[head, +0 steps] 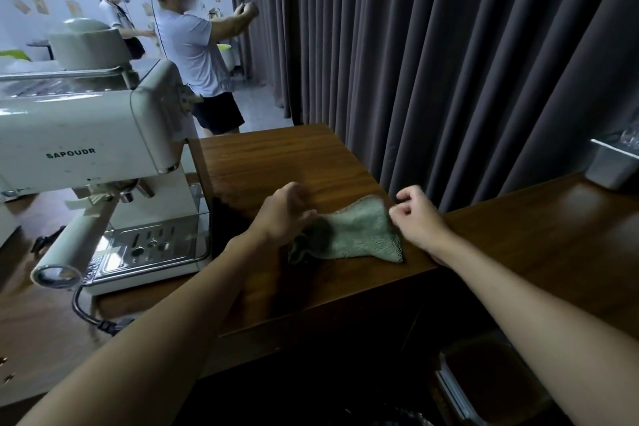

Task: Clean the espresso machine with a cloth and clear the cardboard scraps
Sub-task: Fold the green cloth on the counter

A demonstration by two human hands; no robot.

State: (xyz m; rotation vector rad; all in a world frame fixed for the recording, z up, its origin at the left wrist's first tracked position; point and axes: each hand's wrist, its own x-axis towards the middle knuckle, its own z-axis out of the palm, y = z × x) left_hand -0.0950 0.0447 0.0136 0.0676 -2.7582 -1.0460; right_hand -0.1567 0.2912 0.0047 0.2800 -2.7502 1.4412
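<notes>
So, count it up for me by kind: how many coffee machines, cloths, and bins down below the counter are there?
Espresso machine: 1
Green cloth: 1
Bin: 1
Total: 3

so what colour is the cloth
Pale green cloth with a dark edge, clearest in the head view.
</notes>
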